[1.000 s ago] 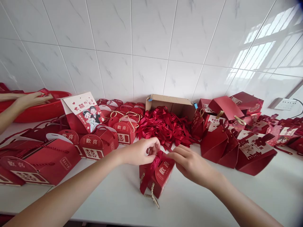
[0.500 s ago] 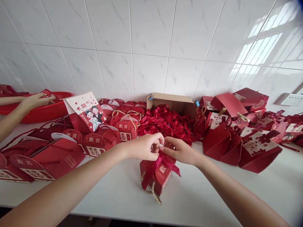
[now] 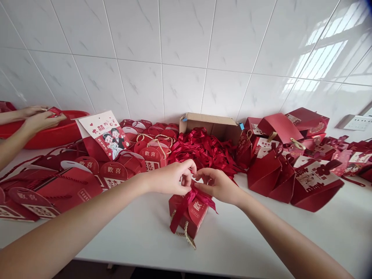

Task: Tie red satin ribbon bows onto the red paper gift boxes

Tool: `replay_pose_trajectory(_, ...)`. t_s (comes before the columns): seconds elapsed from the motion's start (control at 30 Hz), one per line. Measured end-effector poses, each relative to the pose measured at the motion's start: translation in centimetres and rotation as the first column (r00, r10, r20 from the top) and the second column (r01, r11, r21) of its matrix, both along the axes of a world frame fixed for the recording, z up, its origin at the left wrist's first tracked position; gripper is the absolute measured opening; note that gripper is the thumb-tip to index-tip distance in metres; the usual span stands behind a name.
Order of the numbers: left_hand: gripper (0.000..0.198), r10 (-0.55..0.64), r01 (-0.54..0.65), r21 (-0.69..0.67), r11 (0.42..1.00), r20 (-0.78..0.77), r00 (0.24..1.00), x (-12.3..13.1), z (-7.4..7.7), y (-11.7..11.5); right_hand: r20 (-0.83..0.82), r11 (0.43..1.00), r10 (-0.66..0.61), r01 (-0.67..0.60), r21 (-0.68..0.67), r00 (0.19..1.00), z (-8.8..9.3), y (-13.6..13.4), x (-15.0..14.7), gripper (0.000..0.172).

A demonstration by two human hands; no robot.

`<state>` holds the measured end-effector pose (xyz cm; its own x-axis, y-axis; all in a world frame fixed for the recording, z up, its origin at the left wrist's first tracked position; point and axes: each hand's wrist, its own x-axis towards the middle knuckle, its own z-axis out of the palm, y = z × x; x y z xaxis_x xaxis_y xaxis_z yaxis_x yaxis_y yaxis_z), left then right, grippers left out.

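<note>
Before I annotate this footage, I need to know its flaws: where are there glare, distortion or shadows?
Head view: window glare whitens the upper-right wall tiles; the top-right corner darkens; wide-angle distortion seemingly makes tile lines fan outward; shadows look soft on the table near the small red box.

Marbled white tile wall and adjoining items.
A barred window reflection shows at upper right; below it, a white socket panel is mounted. A red basin stands at far left. Beside it, a tall box bears a cartoon couple. At right, dark red boxes stand grouped, some stacked.
</note>
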<state>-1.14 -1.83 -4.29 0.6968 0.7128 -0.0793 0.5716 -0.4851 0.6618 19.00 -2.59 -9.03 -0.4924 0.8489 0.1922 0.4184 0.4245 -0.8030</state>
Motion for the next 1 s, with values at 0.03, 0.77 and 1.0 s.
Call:
replay_pose_trajectory(0.03, 0.032, 0.001, -0.001, 0.0, 1.0, -0.002, 1.0, 0.0, 0.1, 0.0, 0.021, 1.0, 0.014, -0.014, 0.015, 1.0, 0.1, -0.1, -0.1, 0.016)
replay_pose_trajectory(0.77, 0.025, 0.002, 0.003, -0.083, 0.997, 0.059, 0.998, -0.7, -1.4, 2.3, 0.444, 0.708, 0.115, -0.387, 0.591, 0.889, -2.1, -1.1, 0.5, 0.052)
replay_pose_trajectory(1.0, 0.025, -0.028, 0.031, -0.094, 0.995, 0.034, 0.999, -0.6, -2.1, 2.3, 0.369, 0.755, 0.183, -0.37, 0.541, 0.911, -2.6, -0.8, 0.6, 0.043)
